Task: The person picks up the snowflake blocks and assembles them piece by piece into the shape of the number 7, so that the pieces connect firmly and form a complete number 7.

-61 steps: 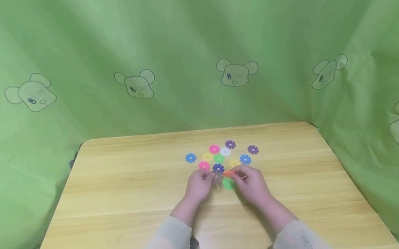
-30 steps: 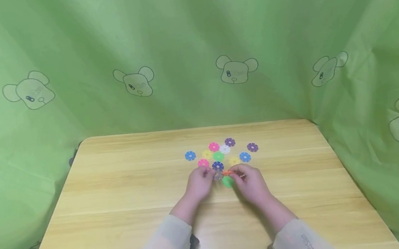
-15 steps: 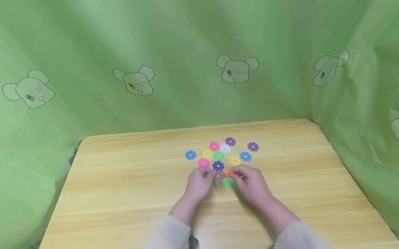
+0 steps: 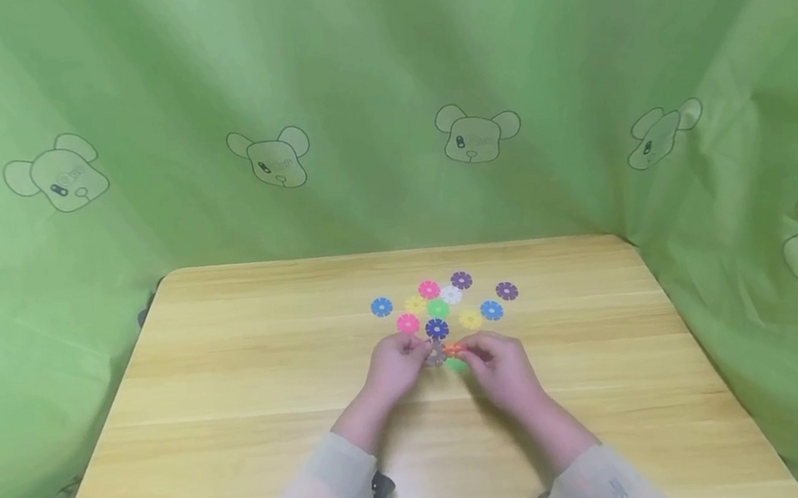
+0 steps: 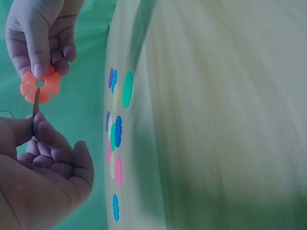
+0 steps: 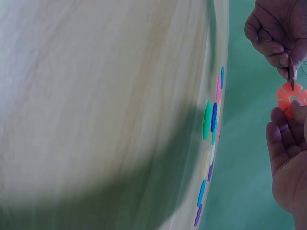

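Seen from above, a person's two hands come together over a wood-grain desk (image 4: 221, 390), each holding a small round disc with slots around its rim. The left hand (image 4: 397, 367) pinches a brown disc (image 4: 434, 353) between thumb and forefinger. The right hand (image 4: 505, 365) has a similar pinching grip on an orange disc (image 5: 52, 88), its thumb lying on one face.

Both held discs are raised above the desk, set crosswise. In the wrist views the orange disc shows its face and round centre hole, while the brown disc is edge-on, its tip overlapping the orange rim toward that hole. Whether it sits in a slot, I cannot tell.

Twelve more discs lie on the desk. Farthest back are a pink disc (image 4: 429, 290) and a purple disc (image 4: 461, 280), with a white disc (image 4: 452, 295) close by. Nearer are a yellow disc (image 4: 415, 304) and a green disc (image 4: 438, 309), then a second pink disc (image 4: 408, 323) and a navy disc (image 4: 436, 329). A blue disc (image 4: 381, 308) lies at far left. To the right are a second yellow disc (image 4: 470, 319), a second blue disc (image 4: 492, 310) and a second purple disc (image 4: 506, 291). A second green disc (image 4: 455, 365) lies beside the right hand, partly hidden.

Green cloth (image 4: 356, 36) printed with animal heads (image 4: 278, 164) hangs behind and at both sides.
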A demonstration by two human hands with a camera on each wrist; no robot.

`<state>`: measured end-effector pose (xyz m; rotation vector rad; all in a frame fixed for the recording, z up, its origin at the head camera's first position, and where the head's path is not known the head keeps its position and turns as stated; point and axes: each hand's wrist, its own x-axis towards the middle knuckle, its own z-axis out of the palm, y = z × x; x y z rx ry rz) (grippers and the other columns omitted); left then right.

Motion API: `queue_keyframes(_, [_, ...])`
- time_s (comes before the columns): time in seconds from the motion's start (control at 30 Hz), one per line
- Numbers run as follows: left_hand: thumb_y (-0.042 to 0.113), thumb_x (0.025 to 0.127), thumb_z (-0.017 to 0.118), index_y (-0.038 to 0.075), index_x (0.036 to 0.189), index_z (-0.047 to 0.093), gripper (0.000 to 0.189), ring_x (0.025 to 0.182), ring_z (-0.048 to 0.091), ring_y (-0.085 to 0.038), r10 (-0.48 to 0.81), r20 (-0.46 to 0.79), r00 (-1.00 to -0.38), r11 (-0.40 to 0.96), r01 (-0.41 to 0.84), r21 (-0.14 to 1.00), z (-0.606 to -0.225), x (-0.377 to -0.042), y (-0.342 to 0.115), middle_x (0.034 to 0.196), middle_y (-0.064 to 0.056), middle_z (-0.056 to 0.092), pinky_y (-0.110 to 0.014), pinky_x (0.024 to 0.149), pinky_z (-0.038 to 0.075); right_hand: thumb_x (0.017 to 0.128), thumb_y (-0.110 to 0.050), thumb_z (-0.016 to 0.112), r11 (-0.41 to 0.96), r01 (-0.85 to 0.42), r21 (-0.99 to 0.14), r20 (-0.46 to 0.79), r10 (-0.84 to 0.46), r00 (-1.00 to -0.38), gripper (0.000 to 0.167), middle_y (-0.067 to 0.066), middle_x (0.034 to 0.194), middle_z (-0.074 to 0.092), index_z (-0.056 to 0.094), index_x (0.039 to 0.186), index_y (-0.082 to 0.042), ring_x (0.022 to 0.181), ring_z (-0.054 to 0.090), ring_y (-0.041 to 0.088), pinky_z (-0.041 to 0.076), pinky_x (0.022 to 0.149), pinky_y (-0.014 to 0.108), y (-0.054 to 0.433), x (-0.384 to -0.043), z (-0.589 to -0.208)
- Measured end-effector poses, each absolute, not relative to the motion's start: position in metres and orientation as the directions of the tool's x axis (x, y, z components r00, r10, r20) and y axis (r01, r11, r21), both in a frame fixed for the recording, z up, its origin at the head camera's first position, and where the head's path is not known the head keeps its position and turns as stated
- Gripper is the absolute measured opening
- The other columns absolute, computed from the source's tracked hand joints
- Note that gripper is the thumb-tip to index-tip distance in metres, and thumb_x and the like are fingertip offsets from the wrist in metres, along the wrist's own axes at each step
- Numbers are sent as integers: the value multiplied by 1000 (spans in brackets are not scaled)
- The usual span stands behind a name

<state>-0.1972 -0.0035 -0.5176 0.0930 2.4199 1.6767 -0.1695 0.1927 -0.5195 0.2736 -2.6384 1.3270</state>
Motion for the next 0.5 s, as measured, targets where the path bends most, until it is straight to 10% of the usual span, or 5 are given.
queue_keyframes(0.5, [14,103,67,4,91,73,17,74,58,-17,133,-173,-976,306,-126,944,-512,-189,1,85,-2,70,-30,68,52,89,5,79,552,-309,-775,307,-99,-947,12,8,96,78,78,98,-3,91,74,24,63,83,30,191,-165,-521])
